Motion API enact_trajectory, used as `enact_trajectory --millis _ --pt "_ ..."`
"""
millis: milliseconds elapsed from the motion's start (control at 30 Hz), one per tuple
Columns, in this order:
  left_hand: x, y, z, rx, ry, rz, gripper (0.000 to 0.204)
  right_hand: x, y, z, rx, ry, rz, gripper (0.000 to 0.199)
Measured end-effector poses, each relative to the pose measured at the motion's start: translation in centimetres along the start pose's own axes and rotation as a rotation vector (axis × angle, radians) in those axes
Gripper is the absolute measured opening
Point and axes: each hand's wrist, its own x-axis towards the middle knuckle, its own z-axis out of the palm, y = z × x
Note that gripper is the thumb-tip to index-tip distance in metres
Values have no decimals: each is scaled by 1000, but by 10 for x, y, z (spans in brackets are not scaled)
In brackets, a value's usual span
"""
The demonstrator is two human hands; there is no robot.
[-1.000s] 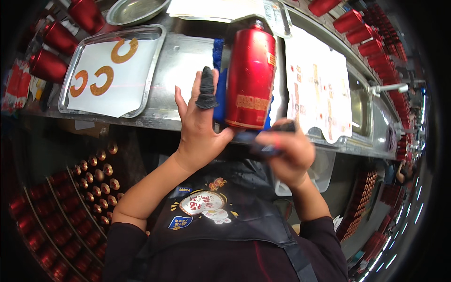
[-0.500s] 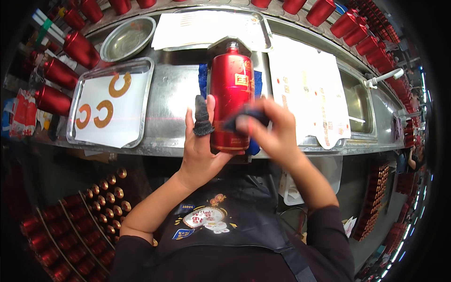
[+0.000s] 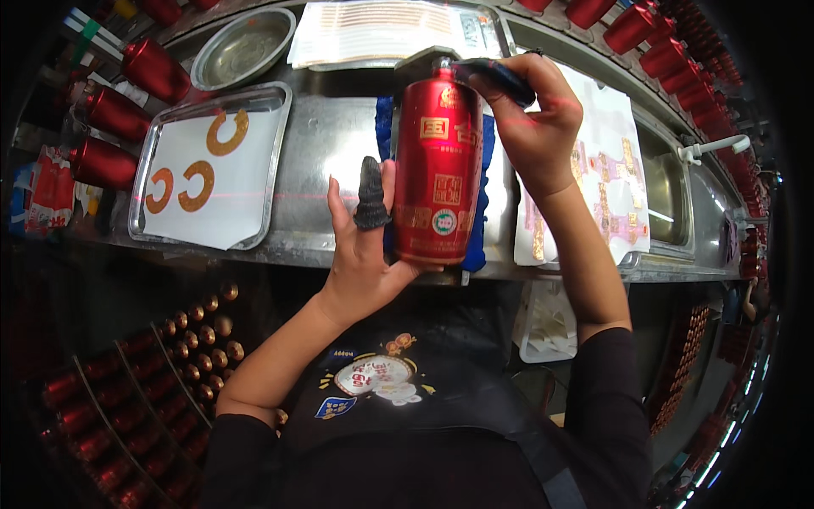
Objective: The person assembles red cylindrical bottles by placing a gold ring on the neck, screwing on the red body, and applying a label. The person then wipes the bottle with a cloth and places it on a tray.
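A glossy red bottle [image 3: 441, 178] with gold lettering and a round green-and-white mark lies neck away from me on a blue cloth [image 3: 384, 127]. My left hand [image 3: 360, 254] cradles its lower left side, the thumb at the base. A black ribbed sleeve covers one of that hand's fingers. Beside the bottle's neck and shoulder, my right hand [image 3: 543, 119] pinches a small dark pad [image 3: 506, 83]. Whether the pad touches the glass cannot be made out.
A metal tray [image 3: 280, 144] at left bears several gold C-shaped pieces on white paper. Behind it sits a metal bowl [image 3: 244, 49]. Label sheets [image 3: 373, 34] lie at the back, more sheets [image 3: 606, 127] at right beside a sink [image 3: 666, 182]. Red bottles [image 3: 110, 110] stand around the bench.
The bottle has rolled about its length, so a different printed side faces up. My right hand has gone from the bottle's lower part up to its neck, pad still held. The left hand stays at the base.
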Motion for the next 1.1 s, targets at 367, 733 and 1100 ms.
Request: enact_trajectory --millis 367,733,1100 --pt "-4 -18 2 -22 -53 -34 92 -48 -23 -14 -144 -88 -360 36" --pt "-3 -6 -10 -322 -130 -198 94 -120 -50 -27 109 -209 -108 33" --pt "-5 -1 -18 -821 -93 -325 74 -115 -58 -35 444 -138 1094 21"
